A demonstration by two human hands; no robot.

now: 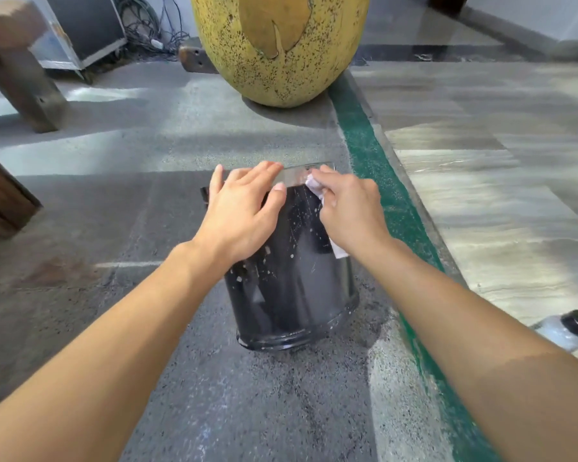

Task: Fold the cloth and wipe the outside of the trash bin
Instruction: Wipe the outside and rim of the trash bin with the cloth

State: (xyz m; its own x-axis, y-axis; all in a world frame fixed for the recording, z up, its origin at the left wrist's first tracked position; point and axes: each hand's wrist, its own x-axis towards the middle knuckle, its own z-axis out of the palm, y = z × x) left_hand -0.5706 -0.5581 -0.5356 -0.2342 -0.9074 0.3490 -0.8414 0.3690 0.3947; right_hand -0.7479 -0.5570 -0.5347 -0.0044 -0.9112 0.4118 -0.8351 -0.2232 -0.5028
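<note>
Our right grip [351, 215] pinches the small white cloth [314, 186] against the upper side of the black trash bin [297, 288], which stands on the gritty grey floor [181, 378], while our left grip [244, 211] lies flat and spread on its top. We judge wiping is under way; the next move calls for firm downward strokes, as the glossy rounded wall shows pale specks.

The right hand [351, 208] hides most of the cloth [314, 187]. The top edge cuts off the yellow pot [281, 45]; the right edge crops a blurred bottle [564, 331].
</note>
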